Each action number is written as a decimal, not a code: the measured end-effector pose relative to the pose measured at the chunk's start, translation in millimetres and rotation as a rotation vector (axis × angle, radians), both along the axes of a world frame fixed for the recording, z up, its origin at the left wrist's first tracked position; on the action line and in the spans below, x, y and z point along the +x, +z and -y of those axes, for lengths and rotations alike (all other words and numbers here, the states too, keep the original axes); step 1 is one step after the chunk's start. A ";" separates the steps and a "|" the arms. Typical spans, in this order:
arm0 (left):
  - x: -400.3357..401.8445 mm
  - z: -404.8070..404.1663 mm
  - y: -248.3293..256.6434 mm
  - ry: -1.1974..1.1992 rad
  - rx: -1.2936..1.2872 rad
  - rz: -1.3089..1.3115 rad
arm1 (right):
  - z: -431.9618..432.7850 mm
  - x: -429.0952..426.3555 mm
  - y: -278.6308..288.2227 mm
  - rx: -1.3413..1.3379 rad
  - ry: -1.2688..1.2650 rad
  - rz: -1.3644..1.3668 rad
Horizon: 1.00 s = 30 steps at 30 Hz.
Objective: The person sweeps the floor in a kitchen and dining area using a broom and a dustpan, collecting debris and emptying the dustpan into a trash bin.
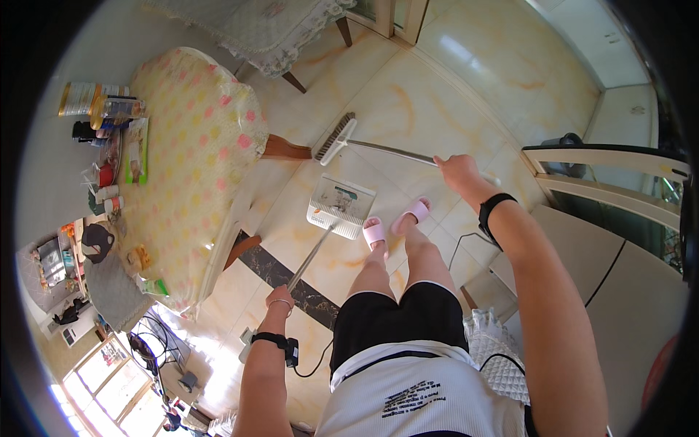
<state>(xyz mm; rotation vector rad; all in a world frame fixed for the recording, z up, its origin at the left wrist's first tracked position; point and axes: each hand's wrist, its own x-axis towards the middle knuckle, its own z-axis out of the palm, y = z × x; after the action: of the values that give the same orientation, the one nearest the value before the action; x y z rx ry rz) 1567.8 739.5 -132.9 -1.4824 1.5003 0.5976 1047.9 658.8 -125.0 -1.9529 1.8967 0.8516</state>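
Note:
My right hand grips the metal handle of a broom. The broom's white head with dark bristles rests on the tiled floor near a wooden table leg. In my left hand is the metal handle of a long-handled dustpan. Its white pan sits on the floor, with a printed label inside, between the table and my feet. Broom head and pan are apart. A tiny dark speck lies on the floor close to the broom head. Both hands are closed around their handles.
On the left stands a table under a flowered cover, with jars, bottles and packets along its far side. A cloth-covered bench or table stands beyond. Pale cabinets flank my right. My feet wear pink slippers. A dark strip crosses the floor.

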 end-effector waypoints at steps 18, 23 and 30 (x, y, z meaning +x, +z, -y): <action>-62.3 83.3 -15.1 -0.097 0.111 0.049 | -153.3 -125.1 66.8 0.036 -0.076 -0.401; -87.0 104.8 -24.2 -0.259 0.032 -0.003 | -218.7 -107.8 85.1 0.006 -0.339 -0.226; -143.9 150.3 -36.6 -0.376 0.087 0.053 | -334.2 -61.2 74.7 -0.008 -0.783 -0.108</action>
<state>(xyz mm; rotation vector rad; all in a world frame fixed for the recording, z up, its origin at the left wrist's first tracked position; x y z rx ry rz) 1423.9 589.2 -169.5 -1.1030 1.6359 0.3878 986.7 993.0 -50.3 -0.9996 2.4334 0.6973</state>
